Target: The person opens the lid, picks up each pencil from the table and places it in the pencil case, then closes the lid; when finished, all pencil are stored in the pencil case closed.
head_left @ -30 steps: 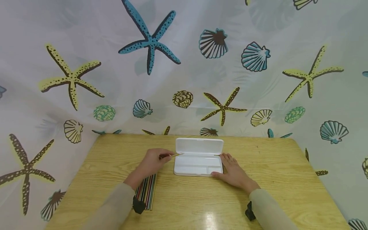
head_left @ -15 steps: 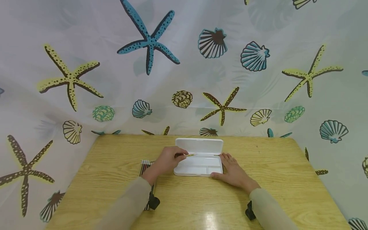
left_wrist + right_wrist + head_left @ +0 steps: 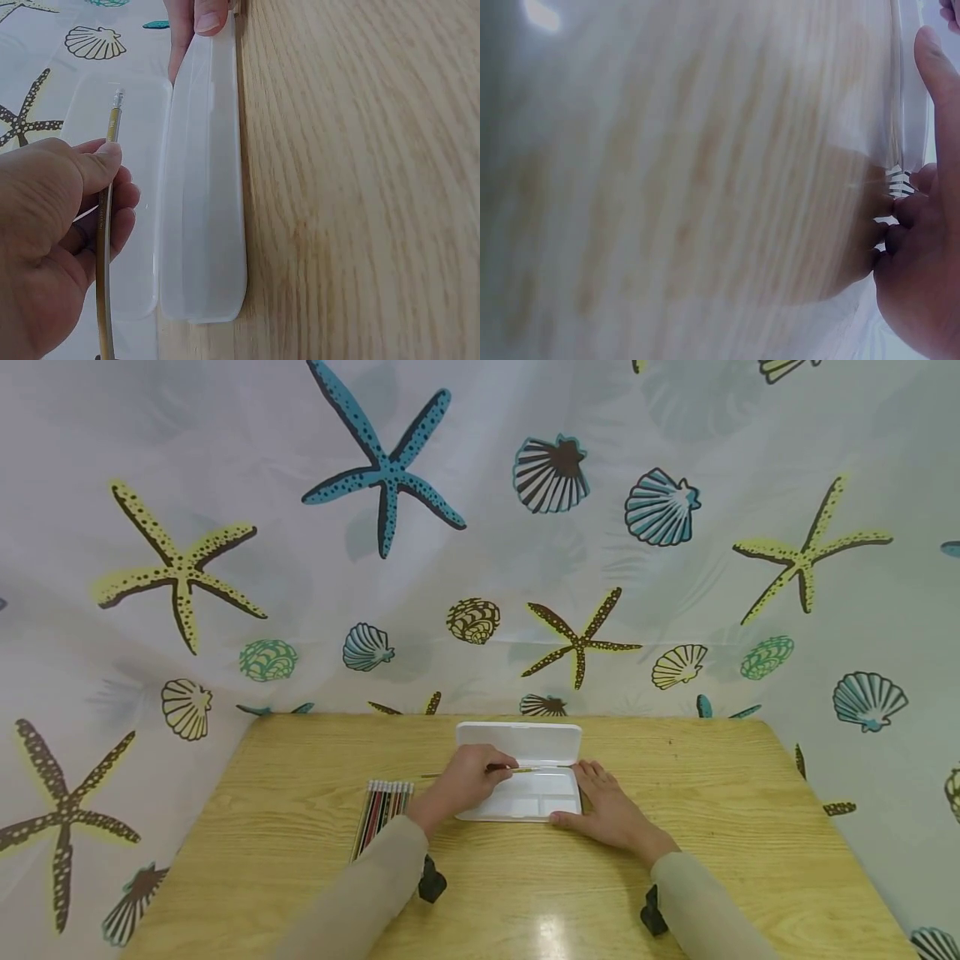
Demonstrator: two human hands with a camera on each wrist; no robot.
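Note:
In the head view, my left hand is over the left half of an open white pencil case, with its hinged lid raised at the back. Between thumb and fingers it pinches a gold pencil, whose white eraser end points right along the hinge side. The case floor has dividers, and its left part is hidden by the hand. At the case's right end rests my right hand, fingers extended along the side and thumb on the front corner.
Several pencils lie side by side left of the case, white ends away from me, partly covered by my left forearm. The wooden table ends at a curtain printed with shells and starfish.
My left hand has moved right with the gold pencil, from beside the case to over it. More of the row of pencils shows now. The right hand has stayed at the case's right end.

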